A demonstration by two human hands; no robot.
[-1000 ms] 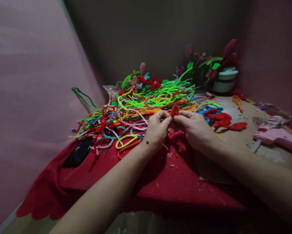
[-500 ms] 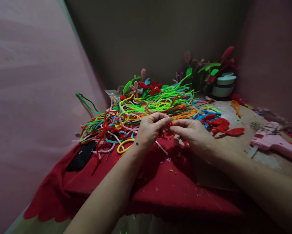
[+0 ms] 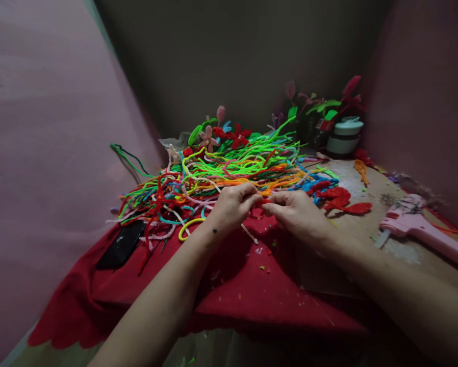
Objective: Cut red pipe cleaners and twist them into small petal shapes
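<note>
Between the fingertips of both hands is a short red pipe cleaner [image 3: 265, 201], mostly covered by the fingers. My left hand [image 3: 234, 204] is closed on its left end, and my right hand [image 3: 294, 211] pinches the right end. Just behind them lies a wide heap of coloured pipe cleaners [image 3: 236, 165], green, orange, red and white. Several red fuzzy petal shapes [image 3: 341, 199] rest to the right of my right hand. A yellow pipe cleaner loop [image 3: 183, 232] lies left of my left wrist.
A pink glue gun [image 3: 416, 224] lies on the board [image 3: 397, 250] at right. The phone [image 3: 122, 247] is at left on the red tablecloth [image 3: 252, 295]. Fuzzy flowers [image 3: 238, 135] and a lidded jar [image 3: 344, 137] stand at the back. Small scraps dot the cloth.
The red pipe cleaner between my fingers now looks straighter and flatter than the curled shape before. Both hands keep hold. The whole view has shifted slightly.
</note>
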